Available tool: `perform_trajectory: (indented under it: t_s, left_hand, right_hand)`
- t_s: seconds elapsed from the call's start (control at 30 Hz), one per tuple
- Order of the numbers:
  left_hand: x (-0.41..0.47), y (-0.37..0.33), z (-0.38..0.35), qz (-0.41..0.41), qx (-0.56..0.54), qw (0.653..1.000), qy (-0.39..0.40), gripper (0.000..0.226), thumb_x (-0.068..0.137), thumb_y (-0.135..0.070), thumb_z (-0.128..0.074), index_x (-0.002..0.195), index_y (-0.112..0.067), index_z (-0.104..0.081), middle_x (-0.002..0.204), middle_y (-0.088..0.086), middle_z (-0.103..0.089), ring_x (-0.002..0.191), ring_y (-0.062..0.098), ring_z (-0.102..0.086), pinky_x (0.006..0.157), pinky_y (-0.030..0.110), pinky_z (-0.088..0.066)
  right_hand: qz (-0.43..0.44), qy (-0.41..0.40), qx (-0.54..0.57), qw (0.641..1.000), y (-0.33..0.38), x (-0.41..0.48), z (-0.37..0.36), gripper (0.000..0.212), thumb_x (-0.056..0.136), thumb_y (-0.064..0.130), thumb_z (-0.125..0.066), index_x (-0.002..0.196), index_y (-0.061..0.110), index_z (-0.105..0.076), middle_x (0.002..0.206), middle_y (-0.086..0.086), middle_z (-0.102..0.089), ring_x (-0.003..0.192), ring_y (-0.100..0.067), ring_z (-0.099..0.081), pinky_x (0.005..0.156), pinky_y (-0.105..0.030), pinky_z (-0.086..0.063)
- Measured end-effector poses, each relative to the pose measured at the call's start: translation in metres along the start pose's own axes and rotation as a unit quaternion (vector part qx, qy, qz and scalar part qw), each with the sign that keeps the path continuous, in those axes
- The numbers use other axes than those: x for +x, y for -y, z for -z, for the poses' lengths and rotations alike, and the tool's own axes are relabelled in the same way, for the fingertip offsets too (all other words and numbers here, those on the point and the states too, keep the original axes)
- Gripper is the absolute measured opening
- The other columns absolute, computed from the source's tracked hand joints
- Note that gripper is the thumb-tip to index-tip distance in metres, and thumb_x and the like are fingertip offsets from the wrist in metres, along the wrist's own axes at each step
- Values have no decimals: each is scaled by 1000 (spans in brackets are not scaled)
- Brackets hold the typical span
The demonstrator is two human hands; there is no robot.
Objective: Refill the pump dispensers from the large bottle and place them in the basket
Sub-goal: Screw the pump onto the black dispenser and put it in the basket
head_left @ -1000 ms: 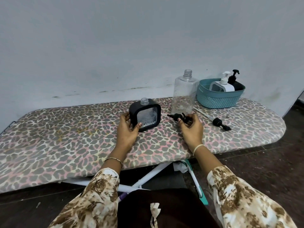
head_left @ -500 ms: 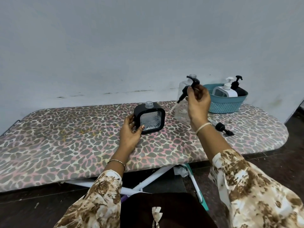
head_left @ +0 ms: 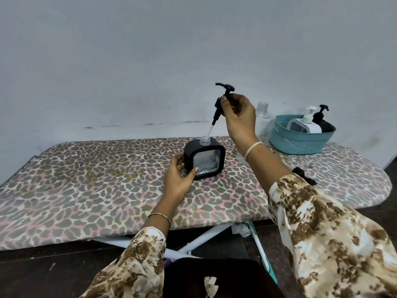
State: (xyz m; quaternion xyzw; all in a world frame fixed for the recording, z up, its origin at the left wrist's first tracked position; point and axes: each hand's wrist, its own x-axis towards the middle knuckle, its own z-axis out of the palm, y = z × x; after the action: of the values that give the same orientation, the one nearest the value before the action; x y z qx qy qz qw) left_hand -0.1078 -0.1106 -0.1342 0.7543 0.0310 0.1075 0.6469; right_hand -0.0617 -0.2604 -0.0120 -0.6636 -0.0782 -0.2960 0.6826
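Above the black dispenser (head_left: pixel 205 162) gripped by the left hand (head_left: pixel 178 179), the right hand (head_left: pixel 238 114) pinches the pump (head_left: pixel 217 111).

Open room across the left half of the board (head_left: pixel 86 190). Over the dispenser (head_left: pixel 205 162) the way down is taken: the pump (head_left: pixel 221 100) slants into its neck from the right hand (head_left: pixel 238 112). That arm bars the large bottle (head_left: pixel 263 123), with the basket (head_left: pixel 298 145) just beside it and a loose pump head (head_left: pixel 305 176) by the sleeve.

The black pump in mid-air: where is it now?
In the head view the pump is held by the right hand right of centre, tilted, its tube tip at the open neck of the black square dispenser.
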Motion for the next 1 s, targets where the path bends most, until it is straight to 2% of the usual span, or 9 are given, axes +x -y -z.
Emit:
perform_trajectory:
  t_s: [0.2,0.3,0.43,0.53,0.67,0.77,0.9,1.0]
  left_hand:
    - [4,3,-1,4,-7,1000,-5,62,79,-7,-76,132,-17,-44,129,2,-55,113,14,-55,98,31,-50]
    - [6,4,-2,0,-6,1000,-22,62,77,-13,-79,130,-17,-46,126,3,-58,112,16,-58,97,36,-52]
    - [6,5,-3,-10,13,1000,-21,61,79,-18,-78,130,-18,-46,126,3,-58,112,15,-57,98,38,-52]
    - [8,6,-4,-21,38,999,-21,60,80,-23,-77,131,-19,-45,127,3,-58,111,16,-57,98,40,-51]
    - [7,6,-3,-28,49,998,-18,65,81,-25,-76,135,-17,-42,131,2,-55,115,13,-53,104,33,-45]
    - [6,6,-3,-38,58,998,0,71,82,-29,-74,141,-17,-38,136,3,-52,120,13,-50,106,30,-42]
    - [4,4,-2,-41,69,997,4,69,83,-28,-74,141,-14,-39,135,5,-54,116,11,-51,97,20,-41]
    - [2,2,-2,-38,68,997,6,66,84,-25,-73,139,-13,-40,135,6,-54,114,10,-50,93,16,-39]
  right_hand:
    - [-20,85,-48,995,-17,-4,-4,13,92,25,-62,102,16,-60,98,-2,-72,96,-17,-69,91,-46,-53]
    - [-28,122,-90,988,-27,-10,-3,18,93,24,-62,107,14,-60,103,-4,-71,99,-15,-67,94,-40,-52]
    - [-50,120,-59,990,-34,-13,2,21,92,22,-63,109,10,-59,104,-7,-71,100,-16,-67,95,-34,-51]
    - [-56,155,-79,983,-38,-12,4,21,91,21,-66,108,9,-61,101,-6,-71,97,-16,-68,91,-31,-52]
    - [-57,204,-129,969,-49,-21,5,23,90,19,-67,110,8,-65,101,-2,-70,98,-14,-66,91,-27,-49]
    - [-65,196,-126,970,-51,-27,5,25,89,19,-68,111,7,-68,100,-3,-71,96,-14,-67,89,-26,-50]
    - [-56,149,-151,976,-48,-29,1,25,78,21,-79,98,12,-67,85,5,-68,80,-3,-63,72,-13,-49]
    - [-49,122,-177,976,-48,-32,-1,35,71,27,-84,93,15,-60,83,8,-64,75,0,-58,70,-17,-51]
